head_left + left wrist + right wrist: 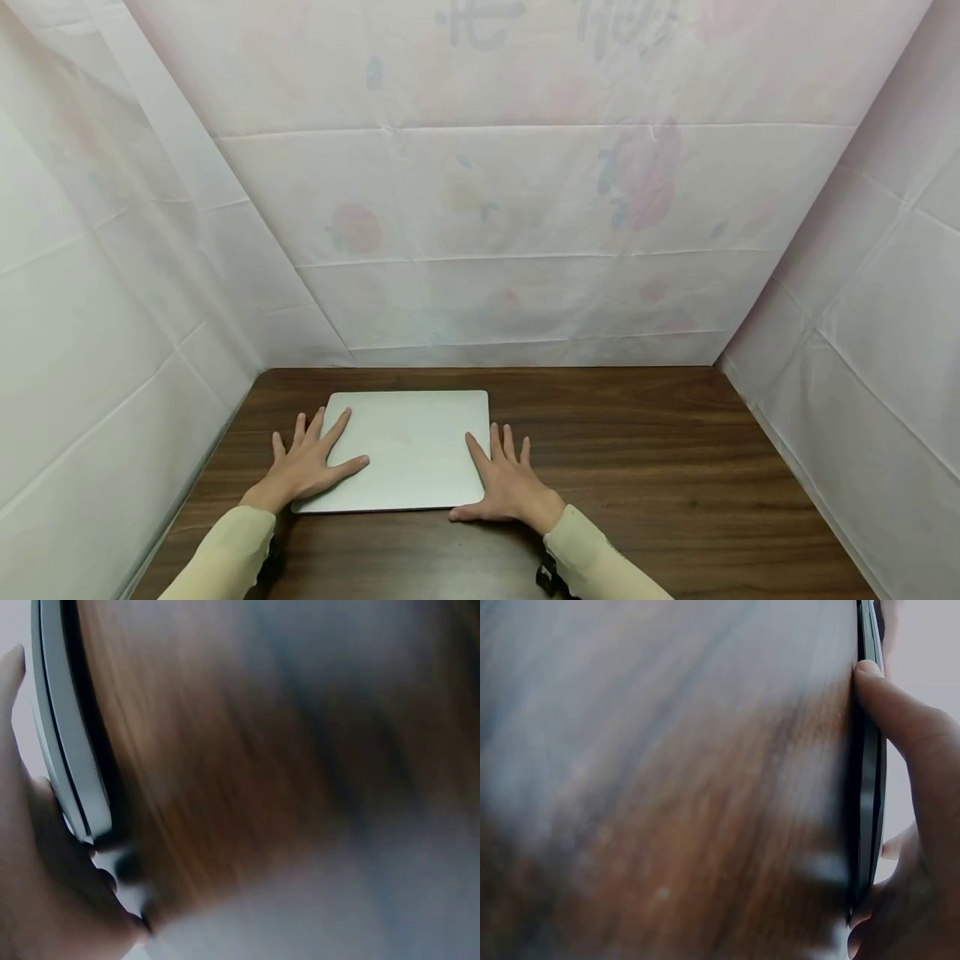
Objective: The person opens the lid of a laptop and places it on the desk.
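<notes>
— Where's the laptop (pixel 411 446)?
— Closed, on the table (pixel 637 483), left of centre.
— Why touched on both sides?
— Perhaps to steady it: left hand (pixel 306 468) and right hand (pixel 510 487) (both spread wide, gripping nothing) rest against opposite sides.

Smooth satin metal-looking laptop (pixel 412 446), wood-grained table (pixel 637 450) with soft sheen, creased cloth-like backdrop (pixel 495 192), matt cloth sleeves (pixel 225 546)

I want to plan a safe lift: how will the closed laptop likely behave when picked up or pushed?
The laptop is probably stiff, since its lid looks flat and its edges straight. It may slide rather than tip when pushed, as it lies low and flat on the table. Its smooth lid could feel slippery.
</notes>
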Demonstrator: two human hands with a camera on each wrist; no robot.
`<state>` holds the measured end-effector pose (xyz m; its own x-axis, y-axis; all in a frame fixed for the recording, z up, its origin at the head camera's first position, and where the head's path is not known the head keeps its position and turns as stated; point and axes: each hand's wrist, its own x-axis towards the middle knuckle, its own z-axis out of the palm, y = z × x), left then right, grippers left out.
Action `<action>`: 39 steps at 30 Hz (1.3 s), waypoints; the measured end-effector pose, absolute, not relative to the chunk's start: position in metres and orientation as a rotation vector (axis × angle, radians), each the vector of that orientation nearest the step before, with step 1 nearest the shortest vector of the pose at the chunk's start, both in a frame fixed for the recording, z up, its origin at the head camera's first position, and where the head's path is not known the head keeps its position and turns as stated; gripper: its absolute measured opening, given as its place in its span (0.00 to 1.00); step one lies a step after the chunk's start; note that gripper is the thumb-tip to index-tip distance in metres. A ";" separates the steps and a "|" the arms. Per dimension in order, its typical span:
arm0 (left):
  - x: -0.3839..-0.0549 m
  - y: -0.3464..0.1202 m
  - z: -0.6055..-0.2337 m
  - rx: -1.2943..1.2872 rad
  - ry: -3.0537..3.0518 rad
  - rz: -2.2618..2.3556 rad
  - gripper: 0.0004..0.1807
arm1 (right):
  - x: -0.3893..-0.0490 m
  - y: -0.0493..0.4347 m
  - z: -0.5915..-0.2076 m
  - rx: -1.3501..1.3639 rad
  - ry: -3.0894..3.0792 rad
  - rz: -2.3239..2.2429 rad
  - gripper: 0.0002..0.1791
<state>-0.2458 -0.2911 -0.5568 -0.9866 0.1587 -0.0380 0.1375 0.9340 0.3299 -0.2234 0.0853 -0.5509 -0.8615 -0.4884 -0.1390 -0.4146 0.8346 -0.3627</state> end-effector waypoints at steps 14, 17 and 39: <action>-0.247 -0.313 -0.555 0.383 2.991 0.541 0.52 | -0.223 0.078 -0.555 -0.633 2.833 -0.452 0.72; -0.246 -0.312 -0.555 0.396 2.988 0.550 0.52 | -0.222 0.078 -0.555 -0.629 2.830 -0.449 0.72; -0.243 -0.296 -0.562 0.372 3.009 0.577 0.56 | -0.222 0.090 -0.552 -0.653 2.817 -0.441 0.70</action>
